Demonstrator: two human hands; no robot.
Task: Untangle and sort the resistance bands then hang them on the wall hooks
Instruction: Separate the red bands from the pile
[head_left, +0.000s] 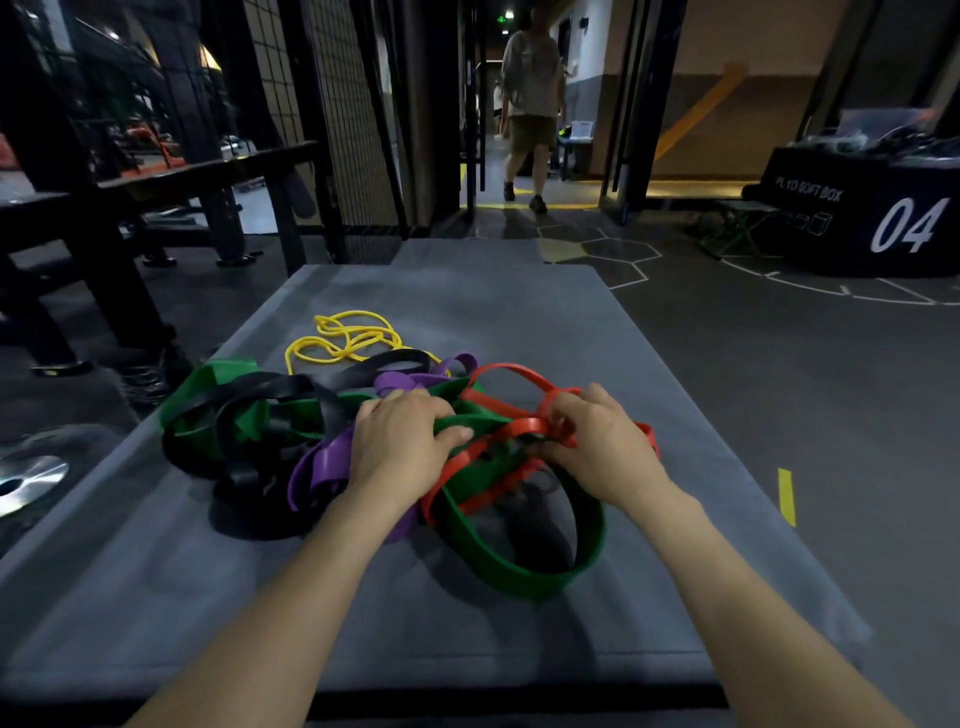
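Note:
A tangled heap of resistance bands lies on a grey mat (467, 613). It holds a wide green band (524, 577), a red band (511, 374), a purple band (317, 467), a black band (260, 395) and a thin yellow band (343, 338) at the far side. My left hand (400, 441) rests on the middle of the heap, fingers curled over a green band. My right hand (602, 441) pinches a loop of the red band just right of it. No wall hooks are in view.
A dark bench frame (104, 244) and a mesh partition (332, 114) stand at the left. A person (530, 104) walks away through the doorway ahead. A black plyo box marked 04 (878, 213) sits at the right. A metal weight plate (26, 483) lies on the floor at the left.

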